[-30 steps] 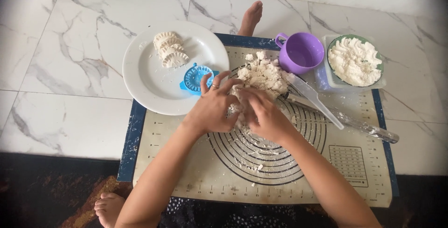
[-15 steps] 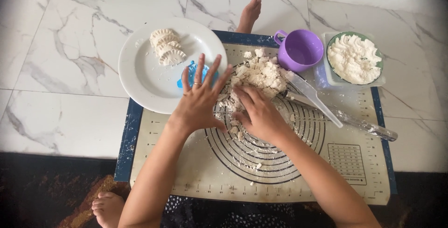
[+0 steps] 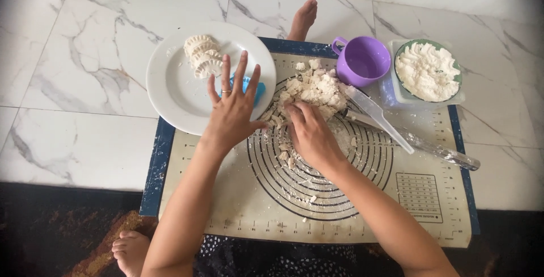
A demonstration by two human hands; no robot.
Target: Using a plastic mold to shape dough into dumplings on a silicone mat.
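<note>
A pile of crumbly white dough pieces (image 3: pixel 313 90) lies on the beige baking mat (image 3: pixel 362 209) with dark circles. My right hand (image 3: pixel 309 135) presses its curled fingers into the near side of the pile. My left hand (image 3: pixel 233 110) is flat with fingers spread, resting over the edge of the white plate (image 3: pixel 175 92) and covering most of a blue dumpling mould (image 3: pixel 258 91). Several folded dumplings (image 3: pixel 201 56) sit at the back of the plate.
A purple cup (image 3: pixel 362 60) and a bowl of white filling (image 3: pixel 428 73) in a clear tray stand at the mat's far right. A white scraper (image 3: pixel 377 112) and a rolling pin (image 3: pixel 430 147) lie right of the dough. Bare feet (image 3: pixel 303 19) (image 3: pixel 131 251) rest on the marble floor.
My left hand has lifted off the dough, opened its fingers and moved left over the plate's edge. My right hand stays in the dough.
</note>
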